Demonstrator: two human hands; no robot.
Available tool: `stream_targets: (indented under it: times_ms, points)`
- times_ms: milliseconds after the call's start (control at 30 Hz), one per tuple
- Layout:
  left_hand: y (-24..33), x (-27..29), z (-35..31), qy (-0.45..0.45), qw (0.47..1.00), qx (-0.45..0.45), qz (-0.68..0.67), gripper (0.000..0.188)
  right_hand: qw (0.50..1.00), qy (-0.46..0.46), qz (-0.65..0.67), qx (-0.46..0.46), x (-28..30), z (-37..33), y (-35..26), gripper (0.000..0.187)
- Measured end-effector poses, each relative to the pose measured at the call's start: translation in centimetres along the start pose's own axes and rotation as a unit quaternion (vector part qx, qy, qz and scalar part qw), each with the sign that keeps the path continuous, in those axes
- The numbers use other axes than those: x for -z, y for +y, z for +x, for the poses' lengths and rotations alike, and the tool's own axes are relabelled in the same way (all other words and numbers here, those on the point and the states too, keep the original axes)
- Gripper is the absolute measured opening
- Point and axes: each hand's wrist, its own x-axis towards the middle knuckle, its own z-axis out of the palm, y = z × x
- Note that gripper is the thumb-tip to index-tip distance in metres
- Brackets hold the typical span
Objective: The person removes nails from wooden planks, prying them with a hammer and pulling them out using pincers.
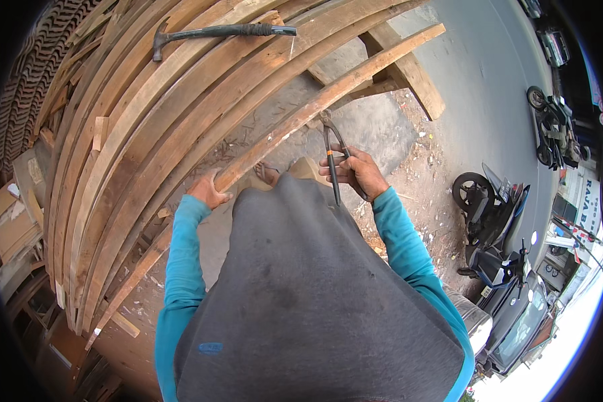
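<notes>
Fingers of the right hand (363, 173) curl around black-handled metal pincers (327, 142) at a long brown wooden strip (295, 125); the left hand (208, 191), gripping its near end, should brace firmly.

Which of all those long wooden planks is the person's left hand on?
The wooden plank nearest the person's grey shirt: it alone has the left hand on it and the pincers, held in the right hand, at its edge.
</notes>
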Motion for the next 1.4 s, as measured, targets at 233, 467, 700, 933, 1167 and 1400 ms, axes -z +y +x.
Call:
stream_targets:
  times_ms: [233, 467, 700, 933, 1167, 1400]
  points:
    - [-0.5, -4.3, -0.6, 0.09, 0.991, 0.021, 0.099, 0.074, 0.993, -0.067, 0.054, -0.076, 2.6, -0.1, -2.5, 0.057]
    - [1.0, -5.7, -1.6, 0.147, 0.98, 0.046, 0.123, 0.078, 0.98, -0.119, 0.084, -0.135, 5.2, 0.9, -4.1, 0.052]
    - [1.7, -5.7, -1.6, 0.157, 0.976, 0.058, 0.141, 0.08, 0.974, -0.06, 0.181, -0.121, 1.3, 0.3, -0.6, 0.03]
    - [-0.9, -3.0, 0.6, 0.047, 0.996, 0.034, 0.064, 0.077, 0.922, 0.072, -0.357, 0.131, -0.8, 4.2, 10.6, 0.036]
    - [0.6, -4.6, -0.7, 0.082, 0.991, 0.071, 0.078, 0.075, 0.988, -0.095, -0.122, 0.025, 4.0, 0.6, 3.1, 0.045]
    - [2.0, -6.8, -1.8, 0.196, 0.968, 0.067, 0.145, 0.076, 0.982, -0.102, -0.136, -0.079, 5.6, 1.0, -1.7, 0.051]
